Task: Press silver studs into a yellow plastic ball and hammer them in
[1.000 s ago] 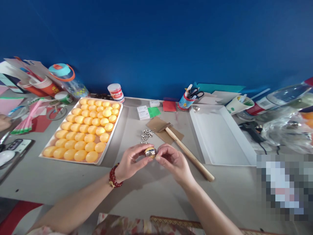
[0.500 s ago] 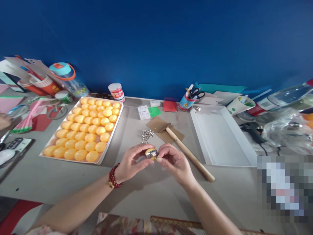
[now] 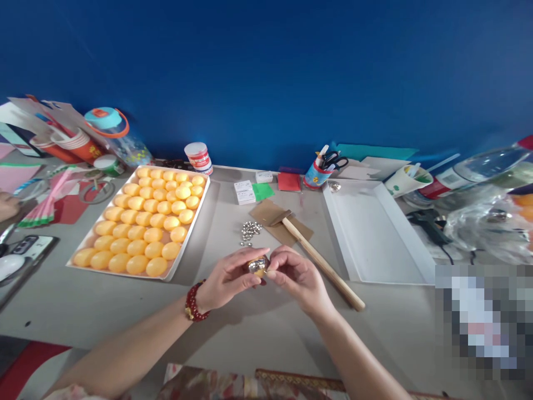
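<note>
Between the fingers of my left hand [image 3: 227, 280] is a ball [image 3: 258, 265], orange-yellow with a shiny band of silver tack heads across it. My right hand [image 3: 302, 280] is pinched at the ball's right side, where a thin golden point, seemingly a thumbtack's pin, shows at the fingertips. The tack's head is hidden by the fingers. A small dark red patch shows just below the ball; what it is I cannot tell. Beyond my hands lies a loose pile of silver thumbtacks [image 3: 250, 229].
A shallow box of orange balls [image 3: 183, 250] stands left. A wooden-handled hammer [image 3: 322, 261] lies partly on brown card [image 3: 262, 212], right of my hands. Farther right is a white tray [image 3: 377, 233]. Small white boxes [image 3: 245, 194] and a pen cup [image 3: 317, 175] stand behind.
The ball has turned in my left fingers, so its silver band sits higher and orange shows below. Both hands have dipped slightly, and a dark red patch has appeared beneath the ball.
</note>
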A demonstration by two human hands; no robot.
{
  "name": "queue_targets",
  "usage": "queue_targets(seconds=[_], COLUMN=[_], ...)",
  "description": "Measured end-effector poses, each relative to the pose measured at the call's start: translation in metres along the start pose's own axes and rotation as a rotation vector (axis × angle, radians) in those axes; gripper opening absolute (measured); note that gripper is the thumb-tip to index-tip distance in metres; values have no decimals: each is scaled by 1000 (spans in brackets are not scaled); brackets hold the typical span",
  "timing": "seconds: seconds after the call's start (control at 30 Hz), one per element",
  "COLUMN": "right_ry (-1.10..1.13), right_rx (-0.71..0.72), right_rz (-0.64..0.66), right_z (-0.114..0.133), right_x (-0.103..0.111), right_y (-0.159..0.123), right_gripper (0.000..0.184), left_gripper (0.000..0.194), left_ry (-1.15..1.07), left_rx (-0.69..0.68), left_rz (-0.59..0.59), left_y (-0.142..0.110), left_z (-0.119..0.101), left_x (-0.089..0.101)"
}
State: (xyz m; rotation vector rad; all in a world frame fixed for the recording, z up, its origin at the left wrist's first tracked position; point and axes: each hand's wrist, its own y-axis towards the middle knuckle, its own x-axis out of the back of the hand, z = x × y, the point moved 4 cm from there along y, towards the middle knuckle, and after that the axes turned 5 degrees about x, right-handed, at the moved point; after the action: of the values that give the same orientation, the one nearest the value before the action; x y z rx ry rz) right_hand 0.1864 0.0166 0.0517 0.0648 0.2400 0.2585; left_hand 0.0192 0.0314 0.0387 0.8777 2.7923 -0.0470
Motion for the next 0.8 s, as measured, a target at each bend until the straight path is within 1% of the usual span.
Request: queue_targets(seconds=[0.13, 0.23, 0.37, 0.57, 0.8], right_ry=[-2, 7, -12, -82, -69], right_rx=[-13, -12, -4, -17, 7], right_rz=[15, 18, 8, -6, -8], right_z=[-2, -2, 0, 1, 3], right_x=[-1, -2, -2, -2, -4], right_y=[-1, -1, -1, -2, -1], right_gripper=[11, 12, 14, 18, 14], left_gripper=[35, 31, 30, 27, 28], left_ry=[3, -64, -154, -139, -103], left_rx=[-21, 22, 75, 61, 87], left_rz=[-17, -29, 4, -8, -26], left_y=[-1, 0, 1, 2, 0], left_z=[0, 2, 1, -3, -4], left_x=[1, 1, -3, -3, -3])
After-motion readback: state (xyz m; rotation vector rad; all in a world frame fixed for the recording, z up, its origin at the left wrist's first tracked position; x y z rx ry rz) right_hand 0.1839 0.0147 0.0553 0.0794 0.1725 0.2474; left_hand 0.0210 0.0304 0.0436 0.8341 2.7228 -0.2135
